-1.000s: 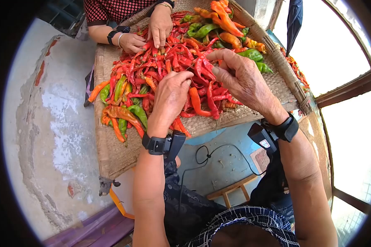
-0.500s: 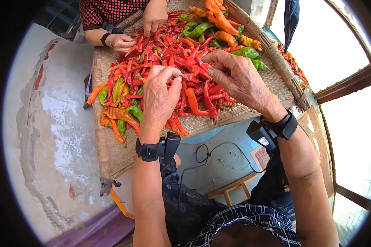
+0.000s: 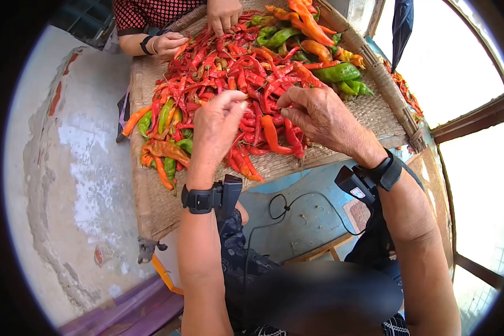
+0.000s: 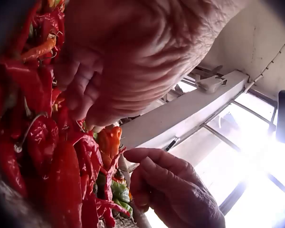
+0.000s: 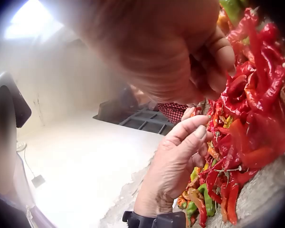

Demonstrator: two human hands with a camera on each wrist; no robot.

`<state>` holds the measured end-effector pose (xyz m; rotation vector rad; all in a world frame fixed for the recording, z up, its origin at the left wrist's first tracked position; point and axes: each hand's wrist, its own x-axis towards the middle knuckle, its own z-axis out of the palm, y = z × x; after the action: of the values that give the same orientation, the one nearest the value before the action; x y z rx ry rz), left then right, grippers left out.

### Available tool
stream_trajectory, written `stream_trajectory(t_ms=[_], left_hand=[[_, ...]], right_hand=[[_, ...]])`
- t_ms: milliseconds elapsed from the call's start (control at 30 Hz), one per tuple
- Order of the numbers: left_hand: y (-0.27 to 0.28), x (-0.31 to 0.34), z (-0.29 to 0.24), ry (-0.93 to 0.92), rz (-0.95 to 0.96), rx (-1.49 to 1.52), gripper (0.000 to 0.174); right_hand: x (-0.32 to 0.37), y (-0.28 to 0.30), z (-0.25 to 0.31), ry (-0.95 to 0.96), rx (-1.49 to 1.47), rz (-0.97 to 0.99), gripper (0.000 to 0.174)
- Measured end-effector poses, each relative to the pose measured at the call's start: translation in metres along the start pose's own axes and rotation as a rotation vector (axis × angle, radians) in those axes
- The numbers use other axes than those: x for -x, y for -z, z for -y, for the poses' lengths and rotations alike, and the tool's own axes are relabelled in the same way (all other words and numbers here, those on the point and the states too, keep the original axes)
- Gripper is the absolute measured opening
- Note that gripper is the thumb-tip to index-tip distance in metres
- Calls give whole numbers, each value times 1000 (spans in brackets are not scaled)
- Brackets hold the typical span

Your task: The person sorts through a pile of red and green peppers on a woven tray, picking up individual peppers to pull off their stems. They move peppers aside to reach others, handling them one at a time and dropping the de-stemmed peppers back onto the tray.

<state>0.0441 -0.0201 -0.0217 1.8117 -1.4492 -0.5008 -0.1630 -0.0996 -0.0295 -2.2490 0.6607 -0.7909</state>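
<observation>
A heap of red chili peppers (image 3: pixel 213 61), shiny and wrinkled, covers much of a woven tray. My left hand (image 3: pixel 214 126) hovers over its near side, thumb and index tips close together, with no pepper visible between them. To its right is my right hand (image 3: pixel 325 120), fingers bent and thumb near the index finger, above the heap's right side. In the left wrist view, the right hand's index fingertip is close to a thin red pepper (image 4: pixel 112 173). An orange-red pepper (image 3: pixel 271 134) lies between my hands. The curled fingers hide part of the right palm.
The woven tray (image 3: pixel 157 207) has a thick rim on the right. Green peppers (image 3: pixel 339 73) and orange peppers (image 3: pixel 316 50) lie at its far right; mixed ones at its left. Across it, another person's hand (image 3: pixel 224 14) touches the heap. A cable (image 3: pixel 313 199) and wooden stool (image 3: pixel 319 250) are below.
My left hand has shifted slightly left, its fingertips lower in view. My right hand has come down toward me. The other person's hands have drawn back toward the far edge.
</observation>
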Motion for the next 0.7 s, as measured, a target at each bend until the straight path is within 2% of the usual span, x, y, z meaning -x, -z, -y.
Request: stream_trajectory(t_ms=[33,67,200,367,567,667,700], left_hand=[[-5,6,-8,-151,175,-152,20],[-13,13,-4,-322,252,-227,23],[-27,24,-4,-293,277,-350,32],[-14,23,-16,-309,296,-338,22],[4,23,-25,-224,181,-172,18],[13,15,-16,-197,-89,-155,15],[20,9,-4,-43,-120,-73,20]], right_hand=[[-1,0,1,1,-1,2,12],[-2,1,3,-9,11,-2,12],[-1,5,3,-30,33,-30,10],[2,12,2,-37,45,-45,12],[4,13,-3,-24,62,-62,13],[4,13,-5,-18,57,-49,14],[4,12,-5,0,46,-58,14]])
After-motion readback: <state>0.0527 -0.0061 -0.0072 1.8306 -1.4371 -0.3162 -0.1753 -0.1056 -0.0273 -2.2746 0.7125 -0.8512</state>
